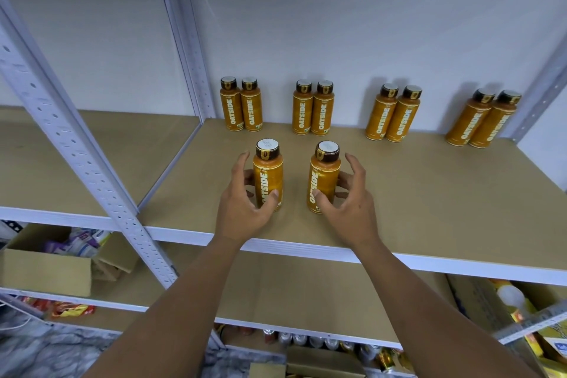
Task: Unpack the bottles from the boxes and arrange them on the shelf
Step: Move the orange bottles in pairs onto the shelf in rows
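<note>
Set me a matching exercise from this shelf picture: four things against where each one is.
Things:
1. left hand
2. right hand
3. open cardboard box
4. rightmost bottle pair

Places:
A. on a lower shelf, far left
B. holds the left front bottle
C. by the back wall, far right
D. holds the right front bottle

Pairs: 1-B, 2-D, 3-A, 4-C.

Left grip (245,199) and right grip (348,199) reach forward, curled.
</note>
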`<state>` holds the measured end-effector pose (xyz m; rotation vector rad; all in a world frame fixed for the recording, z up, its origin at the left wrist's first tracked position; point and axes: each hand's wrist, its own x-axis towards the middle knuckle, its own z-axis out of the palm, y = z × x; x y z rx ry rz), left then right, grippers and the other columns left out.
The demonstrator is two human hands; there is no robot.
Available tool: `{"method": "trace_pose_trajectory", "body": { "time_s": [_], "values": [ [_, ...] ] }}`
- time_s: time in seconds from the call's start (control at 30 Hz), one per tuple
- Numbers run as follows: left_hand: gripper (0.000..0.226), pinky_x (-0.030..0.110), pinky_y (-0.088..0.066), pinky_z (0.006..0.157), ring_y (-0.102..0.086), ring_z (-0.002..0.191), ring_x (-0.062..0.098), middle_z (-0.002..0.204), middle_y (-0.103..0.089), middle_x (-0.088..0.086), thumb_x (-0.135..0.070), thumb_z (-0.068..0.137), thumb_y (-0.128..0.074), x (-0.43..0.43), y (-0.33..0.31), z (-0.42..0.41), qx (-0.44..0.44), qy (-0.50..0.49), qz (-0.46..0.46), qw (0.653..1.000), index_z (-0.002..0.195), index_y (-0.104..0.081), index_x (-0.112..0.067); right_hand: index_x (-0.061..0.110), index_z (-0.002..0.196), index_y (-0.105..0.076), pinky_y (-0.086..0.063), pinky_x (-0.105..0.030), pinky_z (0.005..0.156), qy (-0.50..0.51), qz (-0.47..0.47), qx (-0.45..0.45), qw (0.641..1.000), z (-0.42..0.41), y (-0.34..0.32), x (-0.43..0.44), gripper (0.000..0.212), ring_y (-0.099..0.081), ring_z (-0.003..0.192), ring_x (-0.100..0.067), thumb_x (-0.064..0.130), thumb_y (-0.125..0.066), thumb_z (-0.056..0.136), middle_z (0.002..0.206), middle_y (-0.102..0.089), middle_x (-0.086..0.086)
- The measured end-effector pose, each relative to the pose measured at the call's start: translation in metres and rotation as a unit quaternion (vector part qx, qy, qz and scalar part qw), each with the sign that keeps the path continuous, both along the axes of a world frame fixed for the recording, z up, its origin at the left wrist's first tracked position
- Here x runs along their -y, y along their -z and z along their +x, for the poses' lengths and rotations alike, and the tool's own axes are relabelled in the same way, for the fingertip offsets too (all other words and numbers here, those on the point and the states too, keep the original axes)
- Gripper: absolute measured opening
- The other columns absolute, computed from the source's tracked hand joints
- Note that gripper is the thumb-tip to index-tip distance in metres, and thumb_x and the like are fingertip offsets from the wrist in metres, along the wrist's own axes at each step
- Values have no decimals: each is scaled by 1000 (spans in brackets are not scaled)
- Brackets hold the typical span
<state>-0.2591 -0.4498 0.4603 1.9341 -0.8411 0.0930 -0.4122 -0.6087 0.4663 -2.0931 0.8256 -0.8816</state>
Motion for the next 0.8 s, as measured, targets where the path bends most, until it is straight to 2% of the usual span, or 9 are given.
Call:
{"method": "trace_pose_trajectory", "body": {
  "time_s": [0.07, 0.2, 0.33, 0.43, 0.6, 0.7, 0.8],
  "values": [
    [96, 34, -58, 89, -61, 114, 18, 144, -56, 3, -39, 86, -80, 0, 0, 0, 1, 1, 0, 1000, 158, -17, -34, 41, 156, -15, -58, -35, 93, -8, -4, 1, 1000, -1, 1, 0, 97, -63, 119, -18, 44, -80, 84, 149, -55, -2],
    [96, 34, -58, 89, -61, 113, 16, 143, -56, 4, -38, 86, -80, 0, 1, 0, 0, 3, -3, 1000, 158, -17, -33, 39, 156, -18, -58, -30, 87, -6, -10, 9, 1000, 0, -1, 0, 98, -53, 113, -5, 47, -82, 81, 148, -51, 3],
    [97, 33, -58, 88, -62, 112, 16, 143, -57, 3, -39, 85, -81, 0, 1, 1, -6, 3, -1, 1000, 157, -16, -35, 37, 156, -23, -60, -35, 88, -10, 0, 9, 1000, 0, -3, 0, 93, -57, 109, -8, 40, -82, 84, 144, -55, 1],
    [99, 33, -59, 86, -62, 110, 15, 141, -57, 4, -39, 85, -80, 0, 0, -1, 2, 8, -2, 1000, 157, -12, -38, 37, 156, -23, -59, -33, 91, -28, 14, 14, 999, -2, -4, -1, 90, -58, 109, -8, 36, -81, 86, 145, -57, 0],
    [99, 33, -58, 86, -60, 113, 13, 148, -51, 3, -43, 86, -79, -1, -1, -4, 58, 45, 28, 997, 154, -6, -47, 39, 154, -26, -56, -26, 92, -83, 6, 7, 997, -1, -3, -5, 84, -59, 121, -11, 36, -79, 88, 146, -56, 2],
    [97, 32, -59, 88, -57, 114, 8, 148, -52, 2, -43, 85, -79, -1, -1, -5, 83, 60, 31, 994, 154, -11, -44, 40, 154, -26, -57, -33, 96, -101, 3, 4, 995, -1, -4, -5, 84, -58, 126, -13, 36, -78, 89, 149, -53, 2],
    [96, 38, -61, 88, -60, 116, 13, 147, -53, 2, -44, 85, -80, -1, -1, -5, 88, 65, 30, 994, 154, -13, -42, 40, 155, -26, -58, -37, 98, -107, 2, 2, 994, -1, -5, -6, 84, -58, 128, -16, 37, -78, 89, 150, -53, 1]
  ]
}}
